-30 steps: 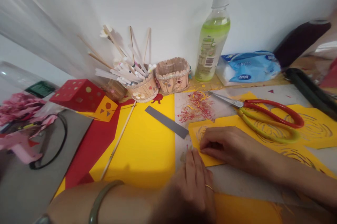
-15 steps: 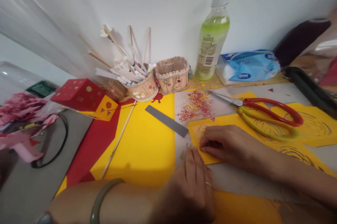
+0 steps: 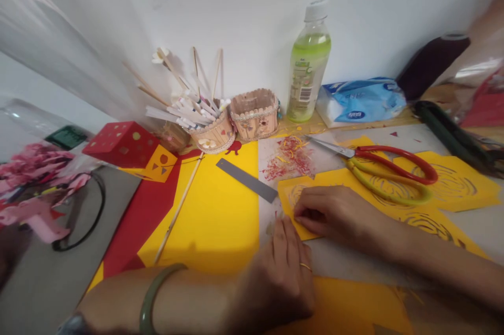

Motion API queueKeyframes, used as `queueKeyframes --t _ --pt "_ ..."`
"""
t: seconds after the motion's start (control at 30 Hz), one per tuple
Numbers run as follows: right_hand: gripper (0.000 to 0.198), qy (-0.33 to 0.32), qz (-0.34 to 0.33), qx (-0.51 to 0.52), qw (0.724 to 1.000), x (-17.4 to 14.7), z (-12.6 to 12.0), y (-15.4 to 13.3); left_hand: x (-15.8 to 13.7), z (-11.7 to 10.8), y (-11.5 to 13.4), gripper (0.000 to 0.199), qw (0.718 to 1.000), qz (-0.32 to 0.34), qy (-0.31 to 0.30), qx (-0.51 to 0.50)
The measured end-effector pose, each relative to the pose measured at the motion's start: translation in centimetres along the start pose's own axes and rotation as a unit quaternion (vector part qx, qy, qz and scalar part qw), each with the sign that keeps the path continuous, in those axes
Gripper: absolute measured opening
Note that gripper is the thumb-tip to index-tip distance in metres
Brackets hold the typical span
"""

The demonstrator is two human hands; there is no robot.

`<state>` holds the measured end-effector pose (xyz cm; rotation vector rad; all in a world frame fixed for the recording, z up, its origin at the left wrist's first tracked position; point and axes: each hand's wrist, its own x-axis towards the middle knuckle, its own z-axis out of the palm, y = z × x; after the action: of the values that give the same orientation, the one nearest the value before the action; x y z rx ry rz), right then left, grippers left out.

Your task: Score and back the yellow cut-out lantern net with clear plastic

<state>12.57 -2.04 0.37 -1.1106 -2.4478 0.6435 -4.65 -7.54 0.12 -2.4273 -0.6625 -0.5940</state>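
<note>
R hand (image 3: 334, 211) is curling its fingers down onto yellow paper w/ cut-out curved lines (image 3: 334, 178), nr its L end; can't tell if it's pinching anything. L hand (image 3: 285, 267), wearing a ring (image 3: 305, 267), is reaching in just beside it, fingers held together, tips nr the paper's edge; can't tell what, if anything, they're gripping. The cut paper is lying on the table's R side, stretching out under the R forearm.

Scissors w/ red & yellow handles (image 3: 370, 149) are lying across it. A grey strip (image 3: 247, 180) is pointing twd the hands, mostly on a plain yellow sheet (image 3: 220, 209). Red & yellow scraps (image 3: 289, 159) are lying just beyond. A thin stick (image 3: 180, 206) is crossing the sheet's L part. Farther back, a pot (image 3: 216, 135) is holding pens etc. next to a 2nd pot (image 3: 258, 124); a bottle w/ green drink (image 3: 309, 72) is standing nr a blue tissue pack (image 3: 364, 101). Far L, a pink glue gun (image 3: 37, 219) is lying nr a red spotted box (image 3: 126, 143).
</note>
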Motion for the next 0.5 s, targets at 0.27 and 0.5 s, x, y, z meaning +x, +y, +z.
queueKeyframes --t 0.27,0.5 --pt "0.015 -0.036 0.021 0.057 0.998 0.12 -0.63 0.26 -0.31 0.41 0.28 0.017 1.000 -0.008 0.011 -0.006" --pt "0.016 -0.045 0.015 0.042 0.998 0.14 -0.88 -0.07 -0.03 0.18 -0.02 0.016 1.000 -0.001 0.009 0.001"
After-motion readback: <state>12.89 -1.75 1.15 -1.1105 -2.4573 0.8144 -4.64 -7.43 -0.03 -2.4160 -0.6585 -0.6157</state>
